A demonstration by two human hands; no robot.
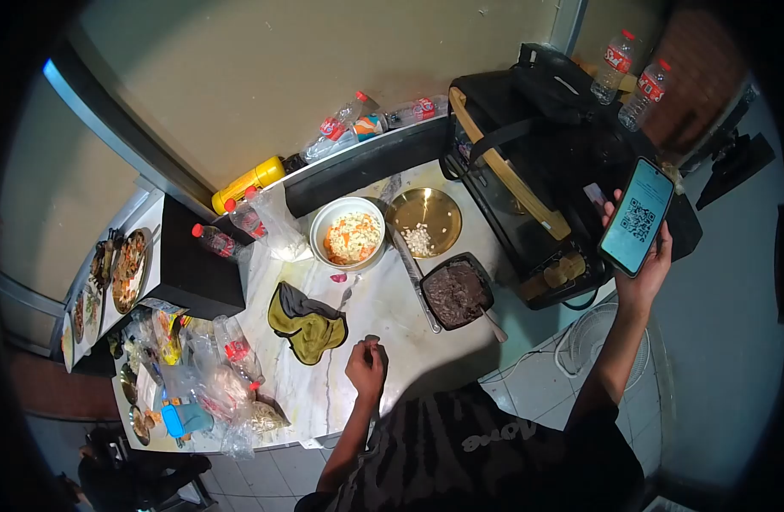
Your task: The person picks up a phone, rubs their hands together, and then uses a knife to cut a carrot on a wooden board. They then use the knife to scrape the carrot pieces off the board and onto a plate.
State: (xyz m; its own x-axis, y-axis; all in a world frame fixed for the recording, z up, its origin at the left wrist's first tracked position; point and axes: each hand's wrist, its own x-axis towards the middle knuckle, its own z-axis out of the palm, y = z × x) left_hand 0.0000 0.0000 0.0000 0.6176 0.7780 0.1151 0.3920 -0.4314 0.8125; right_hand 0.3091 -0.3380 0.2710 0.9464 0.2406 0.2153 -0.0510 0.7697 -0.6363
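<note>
My right hand [646, 275] is wrapped round a smartphone [638, 218], raised at the right with a QR code on its lit screen. Over the near side of the marble-look table, my left hand [366, 369] is closed, with a small greyish thing at its fingertips that I cannot make out. Left of it lies a green and grey cloth [308, 324]. Farther back stand a white bowl [317, 247] of chopped vegetables and a gold-coloured plate [443, 205] with chopped white pieces. A knife [413, 273] lies beside a black square dish [486, 277] of dark mash with a spoon in it.
A large black oven-like appliance [537, 179] fills the right back, with plastic bottles [612, 70] on top. Plastic bags and packets [213, 358] crowd the left. A yellow flashlight [249, 184] lies by the wall. A fan [597, 350] stands on the floor; another person [136, 478] is lower left.
</note>
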